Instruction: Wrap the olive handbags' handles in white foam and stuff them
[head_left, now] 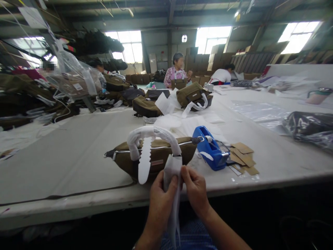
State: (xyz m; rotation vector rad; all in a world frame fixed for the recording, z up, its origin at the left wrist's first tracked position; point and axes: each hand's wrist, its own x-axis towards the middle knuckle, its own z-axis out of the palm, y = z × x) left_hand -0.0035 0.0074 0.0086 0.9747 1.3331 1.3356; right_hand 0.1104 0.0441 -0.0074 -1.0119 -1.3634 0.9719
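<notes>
The olive handbag (156,161) lies at the table's near edge, left of the blue tape dispenser (213,149). Left-hand fingers (173,183) grip the white wrapping strip (171,168) below the handle (166,136); right-hand fingers (185,173) are closed, apparently pinching the strip's right edge.

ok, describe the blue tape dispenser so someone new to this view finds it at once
On the long pale table, find the nearest olive bag, with white-wrapped handles. The tape dispenser sits at that bag's right end, left of some loose brown cards. It's the bright blue, hard-looking block between soft bag and flat card.
</notes>
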